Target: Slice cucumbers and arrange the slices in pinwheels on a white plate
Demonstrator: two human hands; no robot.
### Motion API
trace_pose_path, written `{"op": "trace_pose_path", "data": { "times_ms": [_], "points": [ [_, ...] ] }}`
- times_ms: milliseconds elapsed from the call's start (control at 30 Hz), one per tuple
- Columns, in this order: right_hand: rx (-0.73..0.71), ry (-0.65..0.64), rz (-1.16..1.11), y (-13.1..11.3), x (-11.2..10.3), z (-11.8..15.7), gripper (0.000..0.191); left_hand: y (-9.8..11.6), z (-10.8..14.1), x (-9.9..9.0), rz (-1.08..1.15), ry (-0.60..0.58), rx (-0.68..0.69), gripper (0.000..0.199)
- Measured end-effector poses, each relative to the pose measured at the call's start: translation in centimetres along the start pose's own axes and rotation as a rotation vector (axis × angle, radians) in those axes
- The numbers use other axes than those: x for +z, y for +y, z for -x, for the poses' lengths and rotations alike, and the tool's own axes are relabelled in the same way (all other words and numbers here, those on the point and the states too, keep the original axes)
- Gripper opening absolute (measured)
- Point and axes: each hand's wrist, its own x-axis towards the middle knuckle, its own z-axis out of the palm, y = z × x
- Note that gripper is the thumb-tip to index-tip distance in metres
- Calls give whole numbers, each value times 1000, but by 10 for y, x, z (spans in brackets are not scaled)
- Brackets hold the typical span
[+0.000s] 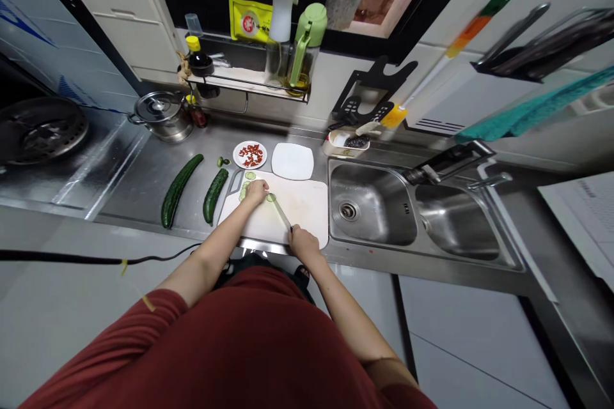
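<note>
A white cutting board (302, 204) lies on the steel counter below me. My right hand (304, 244) is wrapped round the handle of a knife (282, 213), whose blade points up and left over the board. One cucumber slice (271, 197) is at the blade's tip. My left hand (256, 192) is over the left part of the board with its fingers curled; what they hold, if anything, is too small to make out. Several pale slices (250, 176) lie beside and partly behind it. A cut cucumber (215, 196) and a longer cucumber (181, 192) lie left of the board.
Behind the board are a plate of chopped red pieces (250, 154) and a white plate (292, 161). A lidded pot (163, 115) stands at the back left. The double sink (374, 201) adjoins on the right. A shelf (249, 80) with bottles hangs above.
</note>
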Motion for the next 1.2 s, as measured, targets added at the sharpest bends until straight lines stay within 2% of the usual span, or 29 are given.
{"op": "trace_pose_path", "data": {
  "times_ms": [300,767,1200],
  "points": [
    [8,-13,3,-1,-3,0,31,1,1,-3,-4,-9,4,16],
    [5,-21,0,0,-3,0,33,-5,-6,3,11,-5,22,15],
    [29,-39,-4,9,3,15,33,-6,-7,4,12,-4,32,16]
  ]
}}
